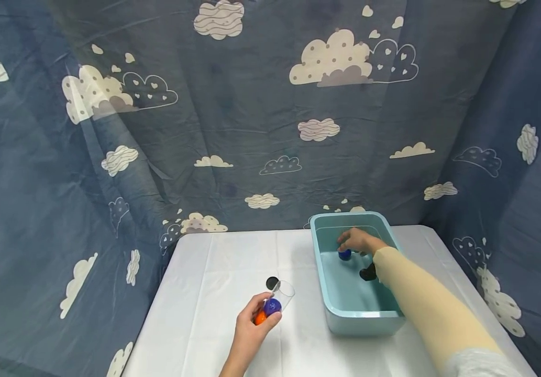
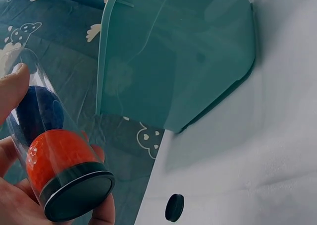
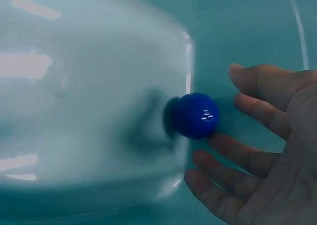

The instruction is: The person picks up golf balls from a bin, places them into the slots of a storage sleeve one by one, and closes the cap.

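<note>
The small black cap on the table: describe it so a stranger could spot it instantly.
Start at the teal tub on the white-covered table. Left of it, the left hand holds a clear tube. Just beyond the tube's open end lies the black cap, the only loose dark disc on the cloth.

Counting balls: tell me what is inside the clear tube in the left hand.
The tube holds an orange ball above its black cap, then a blue ball. The left hand covers the rest.

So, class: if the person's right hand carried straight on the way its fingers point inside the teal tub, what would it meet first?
Most likely the blue ball, lying just ahead of the right hand; whether they already touch is unclear.
</note>
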`<action>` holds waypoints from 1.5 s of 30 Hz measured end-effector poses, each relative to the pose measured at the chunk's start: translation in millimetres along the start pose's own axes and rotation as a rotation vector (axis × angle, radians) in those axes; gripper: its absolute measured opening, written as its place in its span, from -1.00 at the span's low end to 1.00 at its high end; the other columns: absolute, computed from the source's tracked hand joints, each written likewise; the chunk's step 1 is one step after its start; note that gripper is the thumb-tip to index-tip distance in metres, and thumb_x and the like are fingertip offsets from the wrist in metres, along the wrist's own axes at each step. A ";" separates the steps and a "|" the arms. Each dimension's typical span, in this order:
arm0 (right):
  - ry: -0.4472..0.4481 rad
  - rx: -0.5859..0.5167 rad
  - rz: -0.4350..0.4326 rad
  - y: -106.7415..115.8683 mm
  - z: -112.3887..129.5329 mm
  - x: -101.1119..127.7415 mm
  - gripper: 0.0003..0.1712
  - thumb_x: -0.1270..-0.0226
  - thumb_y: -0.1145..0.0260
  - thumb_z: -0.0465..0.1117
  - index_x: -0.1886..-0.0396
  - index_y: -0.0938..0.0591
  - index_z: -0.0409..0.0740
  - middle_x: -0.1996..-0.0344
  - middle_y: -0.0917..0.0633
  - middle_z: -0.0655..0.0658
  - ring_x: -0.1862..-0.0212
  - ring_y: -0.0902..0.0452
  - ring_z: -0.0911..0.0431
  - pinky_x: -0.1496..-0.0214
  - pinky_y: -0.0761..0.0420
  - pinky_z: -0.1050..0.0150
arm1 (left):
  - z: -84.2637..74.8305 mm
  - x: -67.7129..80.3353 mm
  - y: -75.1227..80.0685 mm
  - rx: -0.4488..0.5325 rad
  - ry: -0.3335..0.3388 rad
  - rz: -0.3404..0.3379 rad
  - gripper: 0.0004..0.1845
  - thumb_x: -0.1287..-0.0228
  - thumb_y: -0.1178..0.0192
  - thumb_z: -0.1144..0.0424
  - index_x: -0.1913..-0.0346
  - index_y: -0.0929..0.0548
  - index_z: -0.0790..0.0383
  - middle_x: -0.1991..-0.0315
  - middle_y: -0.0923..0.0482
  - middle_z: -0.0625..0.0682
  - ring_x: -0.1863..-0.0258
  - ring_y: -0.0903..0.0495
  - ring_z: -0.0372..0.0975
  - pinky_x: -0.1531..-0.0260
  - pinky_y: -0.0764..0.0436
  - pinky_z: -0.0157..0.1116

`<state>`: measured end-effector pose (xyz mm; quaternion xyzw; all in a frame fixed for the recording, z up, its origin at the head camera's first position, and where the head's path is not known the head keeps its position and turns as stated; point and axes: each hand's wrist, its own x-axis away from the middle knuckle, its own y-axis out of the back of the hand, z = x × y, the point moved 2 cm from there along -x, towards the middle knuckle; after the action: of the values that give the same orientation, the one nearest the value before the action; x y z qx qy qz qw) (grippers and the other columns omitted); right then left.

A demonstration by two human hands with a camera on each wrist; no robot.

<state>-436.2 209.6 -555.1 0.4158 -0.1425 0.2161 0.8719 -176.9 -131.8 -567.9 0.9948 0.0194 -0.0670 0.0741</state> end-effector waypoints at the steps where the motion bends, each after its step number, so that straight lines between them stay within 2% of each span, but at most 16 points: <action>1: -0.015 0.010 0.003 -1.9 -4.7 -0.6 -0.40 -0.34 -0.39 -0.16 -0.31 -0.51 -0.30 -0.14 -0.58 -0.39 -0.17 -0.51 -0.34 -0.06 -0.57 -0.22 | 0.6 0.4 -0.1 -0.009 0.003 -0.003 -0.53 -0.17 -0.49 0.22 -0.14 -0.62 0.05 0.16 -0.66 0.01 0.21 -0.62 -0.20 0.22 -0.61 -0.34; 6: -0.076 0.013 -0.035 -9.9 -18.9 -4.0 -0.43 -0.27 -0.44 -0.25 -0.27 -0.56 -0.25 0.10 -0.67 -0.26 0.03 -0.61 -0.26 0.04 -0.62 -0.16 | 0.0 1.9 -0.9 -0.059 -0.003 -0.021 -0.55 -0.19 -0.46 0.31 -0.14 -0.62 0.14 0.15 -0.68 0.06 0.22 -0.63 -0.20 0.22 -0.61 -0.34; 11: -0.098 0.037 -0.075 -16.5 -25.0 -1.8 -0.52 -0.17 -0.49 -0.34 -0.12 -0.65 -0.26 0.24 -0.66 -0.21 0.25 -0.64 -0.12 0.23 -0.67 0.02 | 0.5 1.9 -1.0 -0.031 -0.004 -0.015 -0.54 -0.17 -0.49 0.24 -0.14 -0.63 0.06 0.15 -0.68 0.02 0.23 -0.63 -0.21 0.23 -0.61 -0.35; 15: -0.111 0.052 -0.025 -23.5 -32.1 3.3 -0.57 -0.10 -0.54 -0.35 0.00 -0.66 -0.28 0.31 -0.66 -0.21 0.33 -0.66 -0.08 0.29 -0.69 0.09 | 0.2 2.3 -1.6 0.009 -0.010 0.006 -0.53 -0.15 -0.50 0.22 -0.14 -0.63 0.02 0.15 -0.68 0.01 0.22 -0.63 -0.19 0.22 -0.62 -0.33; 20: -0.102 0.026 0.010 -25.9 -40.4 3.8 -0.54 -0.08 -0.57 -0.34 -0.01 -0.65 -0.27 0.33 -0.66 -0.19 0.38 -0.67 -0.04 0.33 -0.69 0.13 | -1.0 3.7 -2.1 -0.015 -0.003 -0.001 -0.53 -0.17 -0.49 0.26 -0.15 -0.62 0.05 0.14 -0.68 0.00 0.21 -0.63 -0.20 0.21 -0.62 -0.34; 23: -0.078 0.026 -0.003 -23.0 -41.0 1.7 -0.48 -0.05 -0.58 -0.32 -0.06 -0.65 -0.25 0.35 -0.67 -0.16 0.42 -0.65 0.01 0.37 -0.66 0.17 | -8.4 6.1 -2.3 -0.028 -0.007 -0.009 -0.54 -0.17 -0.47 0.32 -0.14 -0.62 0.14 0.15 -0.69 0.04 0.23 -0.63 -0.20 0.21 -0.62 -0.35; 26: -0.060 0.020 -0.017 -19.7 -38.8 1.4 -0.45 -0.03 -0.60 -0.30 -0.07 -0.66 -0.25 0.38 -0.68 -0.15 0.46 -0.64 0.04 0.39 -0.66 0.17 | -22.5 9.8 -2.1 -0.021 -0.021 -0.005 -0.55 -0.16 -0.47 0.34 -0.12 -0.63 0.20 0.18 -0.68 0.09 0.26 -0.63 -0.19 0.23 -0.61 -0.35; 30: -0.057 0.010 -0.018 -16.4 -34.2 3.0 -0.45 -0.04 -0.61 -0.27 -0.07 -0.66 -0.26 0.42 -0.68 -0.15 0.45 -0.64 0.04 0.34 -0.68 0.11 | -38.1 13.7 -1.0 0.003 -0.038 0.010 -0.57 -0.17 -0.46 0.33 -0.11 -0.63 0.24 0.21 -0.67 0.12 0.27 -0.62 -0.20 0.24 -0.61 -0.34; 33: -0.039 0.010 -0.020 -14.3 -29.7 4.0 -0.45 -0.05 -0.61 -0.25 -0.07 -0.66 -0.27 0.43 -0.68 -0.14 0.43 -0.64 0.03 0.28 -0.69 0.07 | -41.3 14.0 -0.5 0.010 -0.036 0.014 -0.57 -0.18 -0.46 0.32 -0.12 -0.62 0.23 0.20 -0.67 0.12 0.26 -0.63 -0.20 0.23 -0.61 -0.33; 37: 0.021 0.028 -0.021 -11.5 -24.1 3.8 -0.44 -0.04 -0.62 -0.21 -0.06 -0.66 -0.26 0.45 -0.70 -0.15 0.46 -0.64 0.05 0.30 -0.70 0.08 | -39.0 12.5 -0.1 0.002 -0.011 0.012 -0.56 -0.18 -0.47 0.29 -0.13 -0.62 0.19 0.18 -0.67 0.09 0.22 -0.64 -0.17 0.19 -0.62 -0.30; 43: 0.105 0.086 -0.007 -7.7 -11.1 9.4 -0.42 -0.07 -0.61 -0.18 -0.08 -0.65 -0.29 0.46 -0.70 -0.16 0.51 -0.62 0.08 0.42 -0.68 0.15 | -6.2 5.2 -1.8 -0.030 0.014 -0.005 -0.55 -0.20 -0.46 0.30 -0.15 -0.61 0.10 0.15 -0.68 0.05 0.19 -0.64 -0.18 0.18 -0.62 -0.30; 45: 0.118 0.103 -0.008 -7.4 -5.6 13.9 -0.39 -0.07 -0.61 -0.18 -0.11 -0.63 -0.31 0.44 -0.71 -0.18 0.52 -0.62 0.09 0.44 -0.67 0.17 | -1.7 4.3 -2.0 -0.032 0.008 -0.006 -0.56 -0.20 -0.45 0.33 -0.15 -0.61 0.08 0.15 -0.68 0.05 0.20 -0.64 -0.19 0.19 -0.62 -0.31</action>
<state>-420.0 213.4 -557.4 0.4472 -0.0779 0.2438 0.8570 -172.5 -129.4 -567.2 0.9937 0.0236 -0.0630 0.0899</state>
